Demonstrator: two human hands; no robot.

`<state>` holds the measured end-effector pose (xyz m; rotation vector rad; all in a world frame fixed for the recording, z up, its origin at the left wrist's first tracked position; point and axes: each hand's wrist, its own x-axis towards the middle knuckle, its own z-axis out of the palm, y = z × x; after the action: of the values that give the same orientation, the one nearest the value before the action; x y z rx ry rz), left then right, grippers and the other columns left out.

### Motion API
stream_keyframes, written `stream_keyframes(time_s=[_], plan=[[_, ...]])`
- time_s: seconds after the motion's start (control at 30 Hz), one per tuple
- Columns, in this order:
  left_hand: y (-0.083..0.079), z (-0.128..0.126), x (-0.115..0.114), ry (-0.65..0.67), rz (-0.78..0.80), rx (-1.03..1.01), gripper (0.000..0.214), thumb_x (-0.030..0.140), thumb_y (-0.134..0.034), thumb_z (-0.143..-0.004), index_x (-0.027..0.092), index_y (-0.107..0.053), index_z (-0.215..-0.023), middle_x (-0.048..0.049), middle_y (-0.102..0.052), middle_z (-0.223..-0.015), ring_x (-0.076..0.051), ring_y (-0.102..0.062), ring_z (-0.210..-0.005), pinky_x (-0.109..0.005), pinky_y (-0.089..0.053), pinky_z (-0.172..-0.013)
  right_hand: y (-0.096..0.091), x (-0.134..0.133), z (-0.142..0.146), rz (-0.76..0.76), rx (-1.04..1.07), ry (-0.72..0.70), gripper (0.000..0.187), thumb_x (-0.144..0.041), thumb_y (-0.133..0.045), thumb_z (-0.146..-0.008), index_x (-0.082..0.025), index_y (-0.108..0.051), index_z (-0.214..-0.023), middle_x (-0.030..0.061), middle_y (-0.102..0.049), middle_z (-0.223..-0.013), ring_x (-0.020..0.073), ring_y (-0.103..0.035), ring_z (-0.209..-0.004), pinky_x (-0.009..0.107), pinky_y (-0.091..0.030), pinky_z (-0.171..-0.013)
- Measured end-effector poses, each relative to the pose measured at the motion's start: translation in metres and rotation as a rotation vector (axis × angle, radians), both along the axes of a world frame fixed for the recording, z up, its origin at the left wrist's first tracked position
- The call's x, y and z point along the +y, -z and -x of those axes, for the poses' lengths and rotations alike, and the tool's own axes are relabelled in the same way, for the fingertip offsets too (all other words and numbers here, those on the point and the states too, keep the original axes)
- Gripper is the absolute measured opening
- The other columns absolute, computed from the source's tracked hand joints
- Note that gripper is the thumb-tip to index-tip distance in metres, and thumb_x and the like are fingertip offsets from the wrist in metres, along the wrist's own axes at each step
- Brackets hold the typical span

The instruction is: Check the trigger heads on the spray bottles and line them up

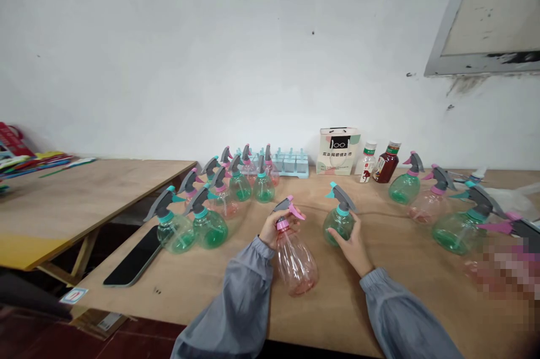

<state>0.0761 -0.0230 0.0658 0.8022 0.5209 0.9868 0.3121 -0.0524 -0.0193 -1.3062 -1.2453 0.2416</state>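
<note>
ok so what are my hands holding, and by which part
Your left hand holds a pink bottle by its spray top; your right hand holds a green bottle around its body.

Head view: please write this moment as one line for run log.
left hand: holds pink spray bottle at neck | right hand: grasps green spray bottle | table left: phone | near wall: paper bag

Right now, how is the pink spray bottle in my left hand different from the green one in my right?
The pink spray bottle has pink trim, while the green spray bottle has turquoise trim. The pink one's nozzle points right; the green one's points left. Your left hand holds the pink one near its neck; your right hand holds the green one around its body. Both are see-through with grey on top.
</note>
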Motion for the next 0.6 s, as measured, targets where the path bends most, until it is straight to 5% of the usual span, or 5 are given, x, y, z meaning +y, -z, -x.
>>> stream_keyframes(time_s=[0.17, 0.4, 0.6], plan=[[-0.0005, -0.0048, -0.0016, -0.160, -0.024, 0.015, 0.022, 0.034, -0.067, -0.064, 0.015, -0.059, -0.066, -0.0014, -0.061, -0.058, -0.008, -0.050, -0.049, -0.020, -0.039, -0.047, 0.0016, 0.0016, -0.0005, -0.001, 0.012, -0.012, 0.089, -0.074, -0.068, -0.068, -0.018, -0.040, -0.133, 0.0184, -0.056, -0.128, 0.0328, -0.056, -0.117, 0.052, -0.045, -0.100], [-0.0062, -0.0037, -0.0056, -0.121, -0.073, 0.087, 0.030, 0.035, -0.071, -0.061, 0.015, -0.067, -0.082, -0.0064, -0.071, -0.078, -0.010, -0.055, -0.057, -0.018, -0.039, -0.048, -0.0007, 0.0000, -0.0006, 0.014, 0.026, -0.019, 0.087, -0.072, -0.069, -0.069, -0.019, -0.040, -0.132, 0.0182, -0.055, -0.130, 0.0329, -0.054, -0.120, 0.051, -0.044, -0.103], [-0.0060, -0.0043, -0.0091, -0.233, -0.088, 0.160, 0.021, 0.039, -0.068, -0.063, 0.019, -0.061, -0.065, -0.0037, -0.064, -0.061, -0.011, -0.051, -0.053, -0.019, -0.036, -0.044, 0.0002, 0.0016, -0.0007, 0.020, 0.029, -0.026, 0.091, -0.073, -0.069, -0.067, -0.018, -0.039, -0.132, 0.0197, -0.053, -0.132, 0.0343, -0.052, -0.122, 0.054, -0.042, -0.104]])
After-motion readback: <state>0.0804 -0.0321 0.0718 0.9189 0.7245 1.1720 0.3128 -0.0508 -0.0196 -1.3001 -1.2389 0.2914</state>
